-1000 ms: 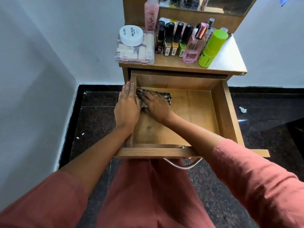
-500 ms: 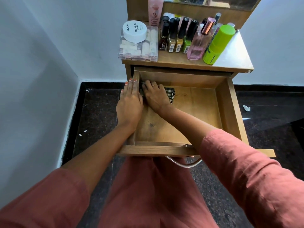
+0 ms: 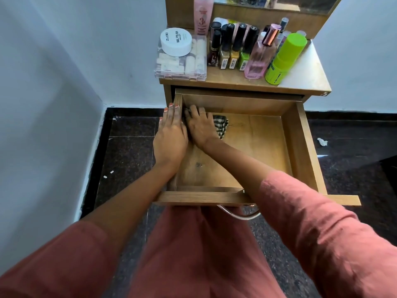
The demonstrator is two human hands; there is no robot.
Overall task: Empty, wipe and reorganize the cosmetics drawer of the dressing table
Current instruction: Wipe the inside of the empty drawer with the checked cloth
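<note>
Resting the left hand (image 3: 170, 134) flat along the left wall of the drawer (image 3: 300, 147), fingers straight, and pressing the right hand (image 3: 200, 125) palm-down on a checked cloth (image 3: 221, 125) in the drawer's far left corner, setting both hands side by side, touching. Showing the drawer's wooden bottom with a dark mark near its front. Holding, beyond the drawer on the dressing table top (image 3: 300, 82), a clear box (image 3: 180, 65) under a white jar (image 3: 176, 41), nail polish bottles (image 3: 234, 48), a pink perfume bottle (image 3: 257, 59) and a green canister (image 3: 283, 57). Spreading below the drawer, a dark speckled floor (image 3: 129, 147) meeting pale walls (image 3: 53, 82). Hiding most of the cloth under the right palm; cropping the mirror (image 3: 279, 3) beyond the drawer; blurring the bottles' small labels.
</note>
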